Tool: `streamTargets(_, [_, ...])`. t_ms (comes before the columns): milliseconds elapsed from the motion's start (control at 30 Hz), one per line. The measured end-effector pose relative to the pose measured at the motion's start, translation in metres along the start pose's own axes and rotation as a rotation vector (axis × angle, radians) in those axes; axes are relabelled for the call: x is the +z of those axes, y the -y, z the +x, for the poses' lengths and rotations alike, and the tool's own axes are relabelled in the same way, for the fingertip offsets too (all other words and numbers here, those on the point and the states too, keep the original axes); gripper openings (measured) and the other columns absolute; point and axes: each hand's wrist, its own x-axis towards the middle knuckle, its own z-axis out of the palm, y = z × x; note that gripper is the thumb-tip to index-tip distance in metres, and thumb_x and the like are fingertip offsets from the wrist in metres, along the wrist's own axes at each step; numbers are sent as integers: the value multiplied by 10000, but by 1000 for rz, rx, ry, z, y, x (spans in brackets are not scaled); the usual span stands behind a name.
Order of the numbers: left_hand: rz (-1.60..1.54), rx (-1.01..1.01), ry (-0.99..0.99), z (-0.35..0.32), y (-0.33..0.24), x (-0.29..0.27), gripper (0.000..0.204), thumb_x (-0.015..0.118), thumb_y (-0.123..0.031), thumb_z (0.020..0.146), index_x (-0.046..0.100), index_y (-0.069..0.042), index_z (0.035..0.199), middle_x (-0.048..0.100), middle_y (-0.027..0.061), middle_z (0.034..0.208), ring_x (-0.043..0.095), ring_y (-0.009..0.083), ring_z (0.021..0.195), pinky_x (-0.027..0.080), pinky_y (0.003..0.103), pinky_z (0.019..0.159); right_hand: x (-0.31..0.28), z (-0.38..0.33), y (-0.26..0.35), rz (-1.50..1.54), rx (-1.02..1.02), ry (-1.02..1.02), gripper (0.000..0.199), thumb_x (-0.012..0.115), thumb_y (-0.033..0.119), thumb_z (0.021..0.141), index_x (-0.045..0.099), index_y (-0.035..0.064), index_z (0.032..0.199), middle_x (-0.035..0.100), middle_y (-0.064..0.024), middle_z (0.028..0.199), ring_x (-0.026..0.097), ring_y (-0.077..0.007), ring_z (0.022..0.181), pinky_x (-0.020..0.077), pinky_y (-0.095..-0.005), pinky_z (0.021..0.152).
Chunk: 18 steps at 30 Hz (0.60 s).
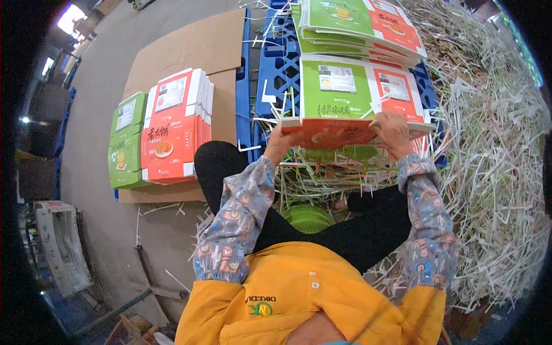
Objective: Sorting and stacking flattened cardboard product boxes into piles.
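Two hands of yours hold one red card at about 1 o'clock from the centre, just at the near edge of a pile of printed sheets point(332, 106). Your left hand point(280, 144), near 12 o'clock, is closed on the left end of the red card point(333, 133); your right hand point(394, 132), at 2 o'clock, has its fingers bent over the right end. If you hold a single layer or several, I cannot tell. The pile carries dark handwriting-like letters on green, and pale rectangular labels with a barcode and small print. Farther along 1 o'clock lies another pile point(339, 18), green and red too. At 12 o'clock the blue pallet point(279, 69) is visible. On brown cardboard point(190, 49), around 10 o'clock, a red stack point(168, 123) stands beside a green stack point(126, 149); both bear a white label, large brush-style letters and a food picture. Paper strips point(494, 184) cover 3 o'clock. Your yellow shirt point(345, 287), at 6 o'clock, has a small green emblem with dark letters.
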Motion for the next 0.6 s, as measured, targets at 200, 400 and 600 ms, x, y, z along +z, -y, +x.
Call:
streamTargets(200, [-653, -362, -25, -1, 52, -14, 213, 559, -54, 744, 549, -9, 952, 553, 8, 867, 507, 102, 724, 427, 243, 656, 4, 7, -5, 71, -16, 3, 165, 600, 249, 651, 524, 118, 716, 476, -53, 663, 492, -238, 688, 361, -361, 600])
streamTargets(400, [-14, 133, 25, -21, -23, -41, 252, 567, -113, 763, 526, -25, 995, 555, -14, 862, 498, 73, 770, 419, 227, 682, -43, 70, 0, 21, -159, -123, 156, 527, 250, 746, 550, 96, 735, 520, -77, 696, 495, -259, 706, 344, -376, 623])
streamTargets(600, [-16, 393, -371, -48, -81, -72, 172, 572, -51, 748, 565, -12, 915, 563, -11, 825, 501, 77, 747, 423, 238, 668, -96, 181, 62, 166, -449, -193, 86, 539, 137, 759, 587, 66, 766, 542, -82, 704, 509, -243, 690, 359, -348, 620])
